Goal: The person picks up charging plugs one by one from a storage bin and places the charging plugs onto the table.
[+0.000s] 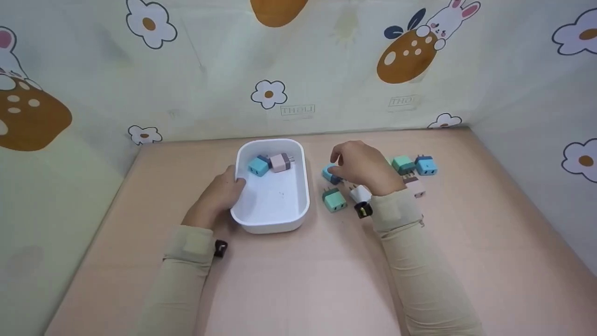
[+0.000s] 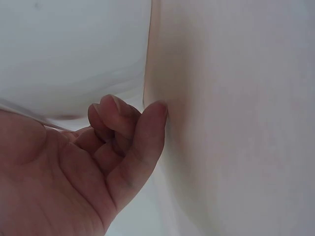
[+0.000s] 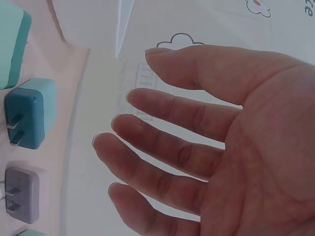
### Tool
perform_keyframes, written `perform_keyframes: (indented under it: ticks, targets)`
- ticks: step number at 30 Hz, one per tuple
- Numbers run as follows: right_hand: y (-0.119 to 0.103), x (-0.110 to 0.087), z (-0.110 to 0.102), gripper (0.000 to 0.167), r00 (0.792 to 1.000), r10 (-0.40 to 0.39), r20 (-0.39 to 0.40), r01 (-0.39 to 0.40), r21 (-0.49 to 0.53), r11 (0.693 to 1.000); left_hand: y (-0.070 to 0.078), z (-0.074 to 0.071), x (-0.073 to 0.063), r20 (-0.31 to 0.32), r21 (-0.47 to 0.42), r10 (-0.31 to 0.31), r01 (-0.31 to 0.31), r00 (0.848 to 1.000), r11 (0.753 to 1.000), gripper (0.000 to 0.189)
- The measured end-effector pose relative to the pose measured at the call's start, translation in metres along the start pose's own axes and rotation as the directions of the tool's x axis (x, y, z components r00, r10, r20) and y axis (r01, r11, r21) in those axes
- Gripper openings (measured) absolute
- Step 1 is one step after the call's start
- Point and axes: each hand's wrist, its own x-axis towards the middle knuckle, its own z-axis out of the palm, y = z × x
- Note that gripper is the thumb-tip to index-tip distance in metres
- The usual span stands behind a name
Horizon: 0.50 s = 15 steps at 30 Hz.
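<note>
My left hand (image 1: 219, 191) grips the left wall of a white plastic tub (image 1: 273, 227), thumb at the rim and fingers outside. In the left wrist view its fingers (image 2: 130, 142) curl beside the tub wall. Inside the tub lie a blue plug adapter (image 1: 258, 166) and a pale pink one (image 1: 280, 163). My right hand (image 1: 361, 165) hovers over another blue plug adapter (image 1: 330, 174), partly hiding it. The right wrist view shows that hand holding nothing, fingers spread apart. Nearby lie a green plug adapter (image 1: 334, 200) and a white one (image 1: 360, 194).
Right of my right hand lie another green plug adapter (image 1: 402, 164), a blue one (image 1: 426, 165) and a pink one (image 1: 415, 185). The pink tabletop (image 1: 298, 280) meets a patterned cloth wall (image 1: 214, 93) behind and at both sides.
</note>
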Motion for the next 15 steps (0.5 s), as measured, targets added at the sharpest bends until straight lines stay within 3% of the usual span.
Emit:
perform_keyframes:
  ticks: [9, 15]
  targets:
    - [-0.012, 0.005, 0.010, 0.027, 0.994, -0.082, -0.072, 0.081, -0.015, 0.997, -0.002, -0.001, 0.001, -0.006, 0.003, 0.018, -0.018, 1.000, 1.000, 0.061]
    - [-0.019, 0.008, 0.021, 0.028, 0.978, -0.157, -0.140, 0.155, -0.023, 0.988, -0.001, 0.000, 0.000, -0.007, -0.015, 0.020, -0.020, 1.000, 1.000, 0.061]
